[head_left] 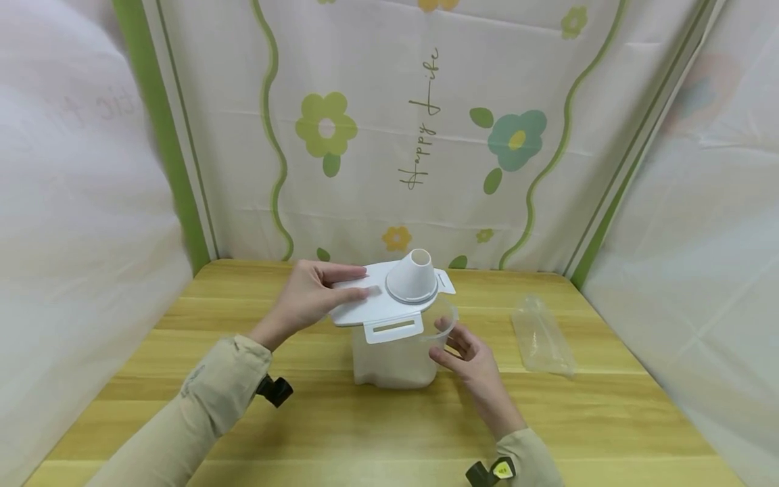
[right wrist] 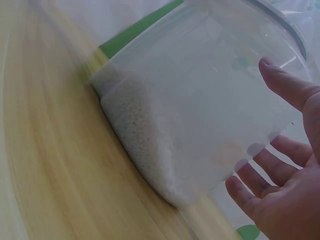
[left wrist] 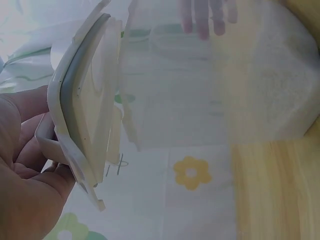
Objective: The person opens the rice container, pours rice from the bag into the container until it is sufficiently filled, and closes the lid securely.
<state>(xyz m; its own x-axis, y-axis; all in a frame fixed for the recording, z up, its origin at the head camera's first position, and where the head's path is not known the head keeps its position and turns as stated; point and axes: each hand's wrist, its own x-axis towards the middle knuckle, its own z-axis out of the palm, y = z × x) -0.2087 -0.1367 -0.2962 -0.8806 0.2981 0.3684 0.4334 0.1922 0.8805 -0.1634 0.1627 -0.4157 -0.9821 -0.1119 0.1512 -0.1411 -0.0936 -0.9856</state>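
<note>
A clear plastic container [head_left: 395, 362] stands upright on the table; white rice-like grains [right wrist: 132, 117] lie in its bottom. Just above its opening is a white lid [head_left: 359, 308] with side latches and a cone-shaped spout [head_left: 415, 276]. My left hand [head_left: 307, 294] pinches the lid at its left part, thumb nearer me. The left wrist view shows a gap between the lid's grey seal [left wrist: 75, 75] and the container. My right hand [head_left: 471, 358] holds the container's right end, thumb on one side and fingers on the other, fingertips touching the wall.
A flat clear plastic bag [head_left: 541, 335] lies on the wooden table [head_left: 316, 433] to the right. Behind the table hangs a flower-patterned curtain [head_left: 377, 169], with more white fabric at both sides.
</note>
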